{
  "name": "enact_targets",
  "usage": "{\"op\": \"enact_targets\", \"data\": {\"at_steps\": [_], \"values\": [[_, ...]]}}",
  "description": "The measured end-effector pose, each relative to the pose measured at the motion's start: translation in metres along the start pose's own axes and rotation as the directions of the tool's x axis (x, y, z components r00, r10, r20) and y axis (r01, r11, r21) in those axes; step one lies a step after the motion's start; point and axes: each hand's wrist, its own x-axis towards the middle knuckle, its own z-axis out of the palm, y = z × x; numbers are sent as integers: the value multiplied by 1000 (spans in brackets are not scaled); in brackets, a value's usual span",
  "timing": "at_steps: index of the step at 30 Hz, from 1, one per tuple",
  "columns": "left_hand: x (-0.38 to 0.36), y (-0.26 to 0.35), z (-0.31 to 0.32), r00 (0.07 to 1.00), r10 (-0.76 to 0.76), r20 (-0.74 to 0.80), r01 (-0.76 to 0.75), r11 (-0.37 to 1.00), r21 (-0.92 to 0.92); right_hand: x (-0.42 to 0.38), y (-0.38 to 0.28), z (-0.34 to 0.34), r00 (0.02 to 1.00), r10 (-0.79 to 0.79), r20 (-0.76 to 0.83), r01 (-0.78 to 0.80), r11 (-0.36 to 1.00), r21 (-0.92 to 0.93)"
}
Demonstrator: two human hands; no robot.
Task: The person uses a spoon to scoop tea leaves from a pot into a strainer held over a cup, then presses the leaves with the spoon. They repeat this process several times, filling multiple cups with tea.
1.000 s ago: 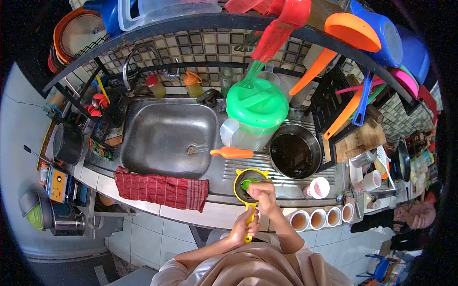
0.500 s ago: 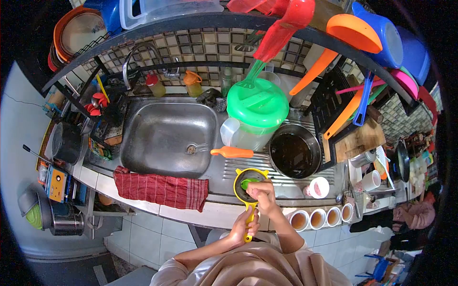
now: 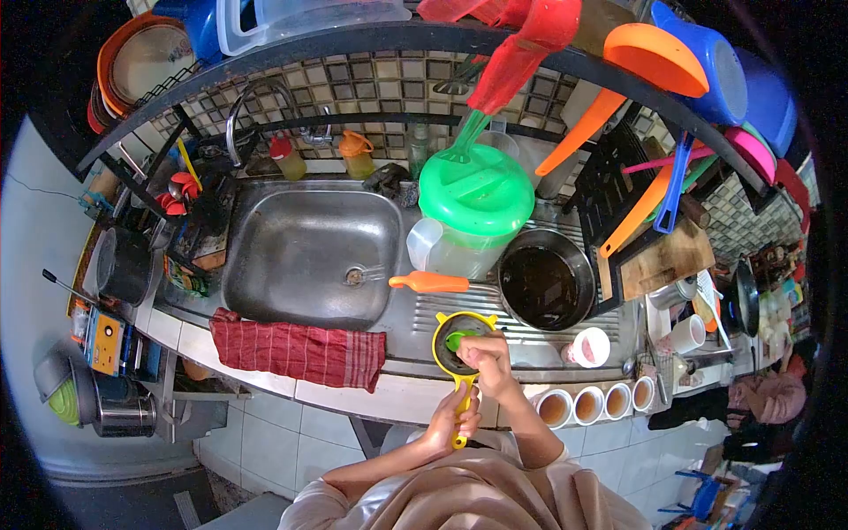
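My left hand (image 3: 451, 421) is closed round the handle of a yellow-rimmed strainer (image 3: 444, 363), which is level at the counter's front edge. Something dark lies in its mesh. Above the strainer's right side, my right hand (image 3: 485, 357) is closed on a green utensil, probably a spoon (image 3: 455, 339), whose tip dips into the strainer. The fingers hide the rest of it. What is under the strainer cannot be seen. Just behind stands a pot of dark liquid (image 3: 542, 281) with an orange handle (image 3: 429, 282).
Several cups of brown drink (image 3: 555, 409) line the front edge at right, near a white cup (image 3: 589, 347). A green-lidded jug (image 3: 477, 194) stands behind. Left are the steel sink (image 3: 305, 252) and a red cloth (image 3: 296, 351). Utensils hang from the rack (image 3: 353, 37) overhead.
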Motion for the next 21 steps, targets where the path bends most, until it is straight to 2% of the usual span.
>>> {"op": "enact_targets", "data": {"at_steps": [21], "values": [[0,0,1,999,-23,-32,24,1000,4,-1,-2,1,999,-32,-12,32,999,-44]]}}
